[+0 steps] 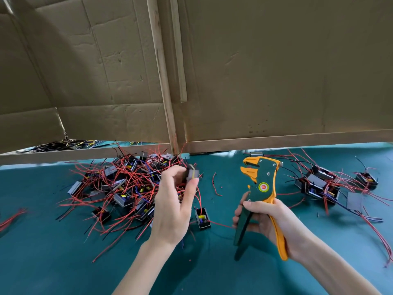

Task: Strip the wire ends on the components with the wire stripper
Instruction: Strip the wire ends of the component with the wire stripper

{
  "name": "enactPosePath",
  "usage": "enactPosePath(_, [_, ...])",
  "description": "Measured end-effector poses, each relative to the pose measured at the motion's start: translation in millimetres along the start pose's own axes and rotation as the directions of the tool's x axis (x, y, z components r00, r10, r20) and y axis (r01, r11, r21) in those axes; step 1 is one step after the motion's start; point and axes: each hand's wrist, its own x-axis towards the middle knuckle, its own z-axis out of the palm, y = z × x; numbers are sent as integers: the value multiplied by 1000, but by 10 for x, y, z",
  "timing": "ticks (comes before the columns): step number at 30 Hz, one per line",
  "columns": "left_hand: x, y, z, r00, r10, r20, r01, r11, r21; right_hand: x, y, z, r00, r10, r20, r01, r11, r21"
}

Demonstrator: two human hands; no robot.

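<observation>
Right hand (265,218) grip: fingers curled round both handles of the wire stripper (262,182), which is held upright over the tabletop (63,262); its jaws stand apart and empty.
Left hand (174,209) grip: thumb and fingers pinch one component (192,173) above the tangled pile (123,188).
Step in hand: judged to be presenting a lead.
Method: isolate one wire, seat its end squarely in the jaws, squeeze once.
Risk: trailing wires may snag.

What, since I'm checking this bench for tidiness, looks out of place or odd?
A loose red wire piece lies alone on the green mat between the left hand and the wire stripper, attached to no component. One component sits apart from the tangled pile. Nothing looks damaged.
</observation>
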Motion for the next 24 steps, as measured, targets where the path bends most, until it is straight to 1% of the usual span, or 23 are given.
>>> enactPosePath(2, [-31, -15, 16, 995, -25, 100, 19, 998, 59, -13, -3, 6, 1000, 2, 14, -2, 1000, -26])
enactPosePath(4, [-49, -17, 29, 985, -39, 168, 17, 991, 134, -24, 0, 16, 999, 10, 40, -8, 999, -34])
enactPosePath(6, [-53, -9, 29, 978, -50, 204, 14, 985, 174, -35, 7, 22, 997, 24, 80, -21, 999, -39])
enactPosePath(8, [-36, 1, 23, 973, -58, 221, 20, 985, 170, -50, 12, 36, 991, 39, 130, -32, 998, -57])
enactPosePath(13, [2, 47, -2, 972, -52, 230, 36, 997, 75, -71, 28, 43, 969, 68, 239, -44, 994, -104])
enactPosePath(18, [14, 62, 13, 971, -44, 236, 34, 998, 46, -57, 44, 31, 955, 105, 277, -67, 988, -142])
enactPosePath(20, [16, 58, 22, 978, -16, 208, 5, 999, 52, -57, 45, 29, 952, 117, 282, -74, 985, -158])
enactPosePath(24, [16, 43, 21, 984, 79, 157, -100, 986, 133, -67, 51, 32, 946, 125, 300, -70, 980, -189])
